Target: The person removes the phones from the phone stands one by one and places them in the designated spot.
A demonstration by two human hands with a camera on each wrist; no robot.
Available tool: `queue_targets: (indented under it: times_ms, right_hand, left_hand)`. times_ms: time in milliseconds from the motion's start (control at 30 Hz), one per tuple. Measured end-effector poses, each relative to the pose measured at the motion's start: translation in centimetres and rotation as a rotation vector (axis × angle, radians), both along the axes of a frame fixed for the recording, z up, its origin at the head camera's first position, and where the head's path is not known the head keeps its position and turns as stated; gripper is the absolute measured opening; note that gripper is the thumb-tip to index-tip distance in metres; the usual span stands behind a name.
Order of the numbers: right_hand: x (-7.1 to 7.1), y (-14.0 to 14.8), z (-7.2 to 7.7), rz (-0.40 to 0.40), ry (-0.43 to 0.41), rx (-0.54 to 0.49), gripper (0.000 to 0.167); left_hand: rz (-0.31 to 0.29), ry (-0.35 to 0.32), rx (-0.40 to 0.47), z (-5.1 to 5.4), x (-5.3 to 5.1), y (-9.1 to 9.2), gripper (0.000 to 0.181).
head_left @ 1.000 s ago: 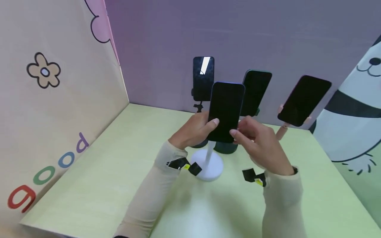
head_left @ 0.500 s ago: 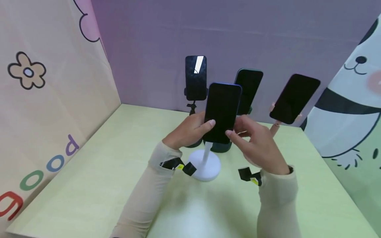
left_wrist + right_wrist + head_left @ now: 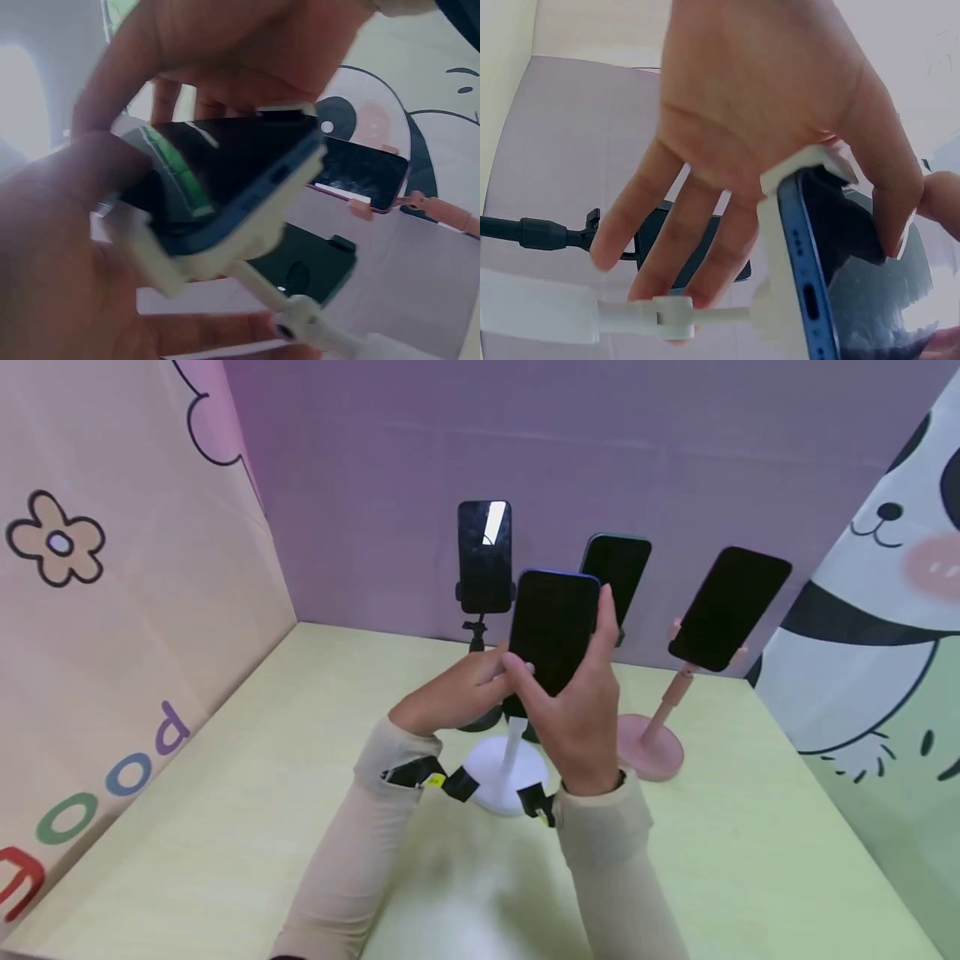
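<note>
A blue-edged phone point(image 3: 553, 627) sits upright in a white phone stand point(image 3: 502, 777). The stand's light clamp point(image 3: 247, 251) cups the phone's edges. My left hand point(image 3: 453, 689) grips the phone's left side, with the thumb over the front and the fingers point(image 3: 671, 247) spread behind. From the lower right, my right hand point(image 3: 581, 718) holds the phone across its lower front. Its thumb reaches the left edge, close to the left thumb, and a finger lies along the right edge. The hands hide the phone's lower part and much of the clamp.
Behind stand a phone on a black stand point(image 3: 484, 556), a phone with a greenish edge point(image 3: 622, 568) and a phone point(image 3: 729, 610) on a pink stand point(image 3: 652, 747). The pale table point(image 3: 300, 760) meets printed walls at the left, back and right.
My right hand has moved left and up from the phone's lower right edge to a hold across its front. The left hand keeps its grip. The head view has shifted to the right.
</note>
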State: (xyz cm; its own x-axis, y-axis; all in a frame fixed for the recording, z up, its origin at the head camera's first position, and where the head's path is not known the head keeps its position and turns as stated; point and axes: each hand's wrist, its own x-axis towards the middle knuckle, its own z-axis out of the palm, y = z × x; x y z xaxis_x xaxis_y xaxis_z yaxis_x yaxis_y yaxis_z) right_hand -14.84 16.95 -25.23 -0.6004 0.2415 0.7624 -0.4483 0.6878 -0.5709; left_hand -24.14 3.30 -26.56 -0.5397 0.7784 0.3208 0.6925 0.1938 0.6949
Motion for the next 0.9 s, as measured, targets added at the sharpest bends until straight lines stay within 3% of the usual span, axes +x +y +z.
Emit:
queue_targets:
  times_ms: [200, 367, 500, 600, 900]
  right_hand:
    - [-0.7, -0.8, -0.1, -0.019, 0.010, -0.016, 0.099]
    - [-0.7, 0.0, -0.3, -0.064, 0.024, 0.022, 0.106]
    - [-0.6, 0.7, 0.2, -0.099, 0.024, 0.048, 0.111]
    - [-0.4, 0.8, 0.8, -0.108, 0.014, 0.047, 0.112]
    - [0.2, 0.6, 2.2, -0.108, 0.032, 0.019, 0.105]
  left_hand:
    - [0.115, 0.086, -0.075, 1.3, 0.5, -2.2, 0.040]
    - [0.060, 0.134, -0.071, 2.1, 1.0, -2.4, 0.017]
    - [0.038, 0.192, -0.066, 3.0, 1.3, -1.9, 0.008]
    - [0.037, 0.217, -0.068, 3.7, 1.6, -1.8, 0.008]
    - [0.043, 0.201, -0.097, 5.1, 2.2, -1.9, 0.016]
